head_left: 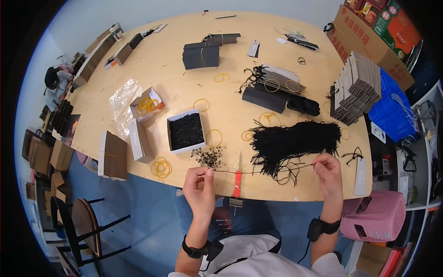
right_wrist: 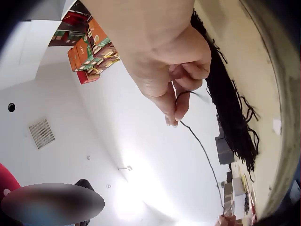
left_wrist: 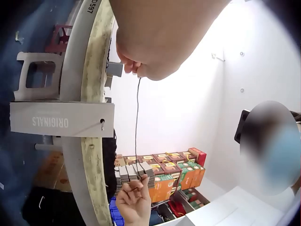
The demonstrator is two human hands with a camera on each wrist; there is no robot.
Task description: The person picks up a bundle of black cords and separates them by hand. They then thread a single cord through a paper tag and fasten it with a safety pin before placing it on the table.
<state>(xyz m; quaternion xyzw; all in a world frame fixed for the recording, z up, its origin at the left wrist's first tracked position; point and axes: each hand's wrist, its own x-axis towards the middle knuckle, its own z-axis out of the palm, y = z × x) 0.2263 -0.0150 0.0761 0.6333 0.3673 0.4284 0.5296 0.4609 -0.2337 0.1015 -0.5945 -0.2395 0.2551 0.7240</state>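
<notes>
A thin dark cord (head_left: 258,173) is stretched nearly level between two hands above the table's near edge. My left hand (head_left: 200,189) pinches its left end between thumb and forefinger. The other end is pinched by my right hand (head_left: 328,174), where a short tail of cord (right_wrist: 190,92) sticks out past the fingertips. Behind the right part of the cord lies a thick bundle of black cords (head_left: 295,143), some strands trailing loose. A heap of small dark clips (head_left: 208,157) lies just beyond my left hand. Below the cord's middle, a red-wrapped piece (head_left: 237,184) sits at the table edge.
A white box of black pieces (head_left: 185,147) stands beyond the clips. Yellow rubber bands (head_left: 161,167) are scattered about. Stacked grey tags (head_left: 357,87) stand on the right, with a white tag (head_left: 360,177) near the corner. Dark boxes (head_left: 200,56) stand farther back.
</notes>
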